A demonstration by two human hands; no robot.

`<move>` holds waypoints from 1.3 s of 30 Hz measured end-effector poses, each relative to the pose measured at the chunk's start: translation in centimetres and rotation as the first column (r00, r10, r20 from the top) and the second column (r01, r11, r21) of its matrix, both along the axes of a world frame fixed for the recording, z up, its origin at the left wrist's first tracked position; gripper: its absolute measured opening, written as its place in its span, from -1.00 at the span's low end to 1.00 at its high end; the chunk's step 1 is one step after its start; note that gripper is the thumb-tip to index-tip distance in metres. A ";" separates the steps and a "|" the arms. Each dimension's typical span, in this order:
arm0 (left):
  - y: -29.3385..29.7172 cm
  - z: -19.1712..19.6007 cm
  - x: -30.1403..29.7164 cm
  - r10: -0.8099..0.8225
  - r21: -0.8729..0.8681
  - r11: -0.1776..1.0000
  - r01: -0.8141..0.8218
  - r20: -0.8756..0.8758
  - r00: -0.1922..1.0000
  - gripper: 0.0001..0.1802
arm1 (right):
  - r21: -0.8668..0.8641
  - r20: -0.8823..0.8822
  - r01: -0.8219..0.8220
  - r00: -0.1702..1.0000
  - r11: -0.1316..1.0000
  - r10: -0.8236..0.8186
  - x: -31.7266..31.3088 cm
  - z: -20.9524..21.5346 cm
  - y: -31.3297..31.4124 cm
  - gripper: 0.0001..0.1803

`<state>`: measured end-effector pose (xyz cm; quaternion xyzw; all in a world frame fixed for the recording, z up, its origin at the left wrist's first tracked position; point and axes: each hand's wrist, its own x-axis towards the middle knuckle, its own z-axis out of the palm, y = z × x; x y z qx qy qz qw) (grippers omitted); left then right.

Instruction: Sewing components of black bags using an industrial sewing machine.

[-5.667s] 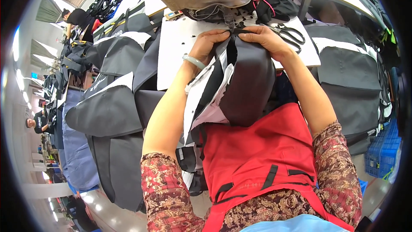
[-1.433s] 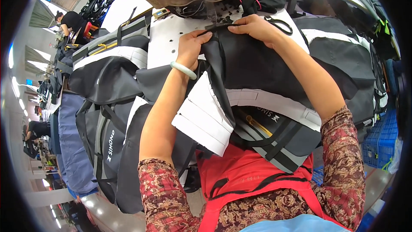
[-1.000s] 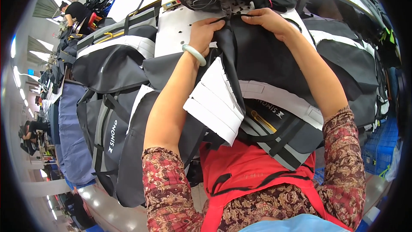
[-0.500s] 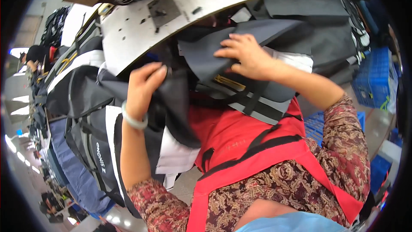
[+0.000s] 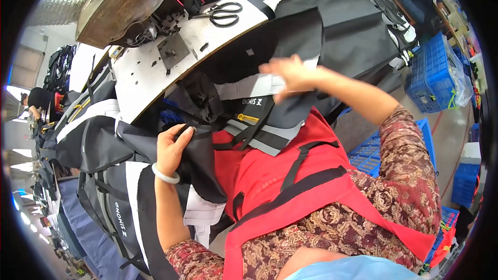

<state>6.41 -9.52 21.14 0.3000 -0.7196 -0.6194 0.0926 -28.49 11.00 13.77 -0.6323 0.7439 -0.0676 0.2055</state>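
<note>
- Head view: left hand [image 5: 171,150] pinched a black cloth [image 5: 201,163], which hung just right of it.
- Right hand [image 5: 294,77], blurred, fingers spread, was over a grey bag panel [image 5: 284,115]; contact unclear.
- Risk, my judgement: unpinned, the panel could slide down the apron [image 5: 270,168] below that hand.

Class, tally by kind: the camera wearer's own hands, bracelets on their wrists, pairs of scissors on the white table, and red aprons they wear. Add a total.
Left hand and right hand: 2
Pale bracelet: 1
Scissors: 1
Red apron: 1
Total: 5
</note>
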 end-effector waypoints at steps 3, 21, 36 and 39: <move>0.4 -0.6 -0.5 -0.001 -0.017 1.000 0.000 -0.046 0.999 -0.82 | 0.250 -0.101 -0.132 0.982 0.959 0.162 5.7 -5.7 1.8 0.06; 0.8 -0.9 0.3 0.011 -0.084 0.996 -0.011 0.002 1.000 -0.80 | -0.511 -0.779 -0.255 0.541 0.821 -0.317 -18.0 18.5 7.5 -0.77; 1.7 -0.2 -1.4 0.016 -0.266 0.964 0.025 0.152 0.988 -0.71 | -0.163 -0.606 0.561 0.592 0.812 -0.531 -31.4 1.4 13.1 -0.25; 2.5 3.1 -2.1 -0.092 -0.177 0.976 0.123 0.174 0.980 -0.60 | -0.299 -0.356 0.412 0.788 0.861 -0.501 -26.7 -4.2 13.2 -0.37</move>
